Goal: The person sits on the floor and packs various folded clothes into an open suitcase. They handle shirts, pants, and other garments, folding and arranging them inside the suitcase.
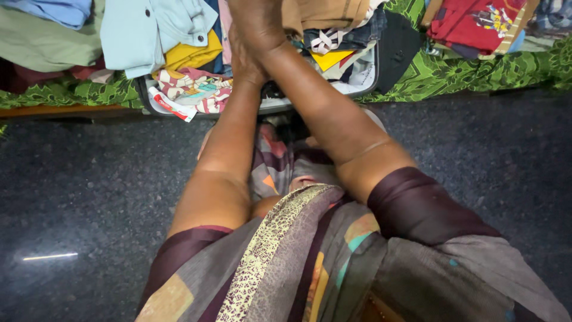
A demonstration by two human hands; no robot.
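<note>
head view, hands: both arms are stretched out over the open suitcase [156, 102]. The left hand [245, 59] and right hand [257, 21] are pressed together, one over the other, right above the clothes heaped in it. Fingers run off the top edge, so I can't tell if they're gripping any cloth or just pushing down.

head view, step: looks to me like the pressing-down bit, squashing the pile flat. Just my read.

head view, the pile: the brown garment [325, 12] sits just right of the hands at the top of the suitcase; a yellow piece [192, 55] and a patterned red-and-white cloth [193, 90] lie left of the hands, and the patterned one spills over the suitcase's near rim.

head view, next move: whatever follows, the overhanging bits would want tucking inside the rim, I'd guess.

head view, edges: the suitcase rests on a green printed bedcover [453, 74], its near rim at the bed's edge. A pale blue shirt [143, 30] overlaps its left side.

head view, room: a dark speckled floor [89, 179] lies below the suitcase on both sides of the person, so elbows have space. More clothes, including a red garment [476, 24], sit well right of the suitcase.
</note>
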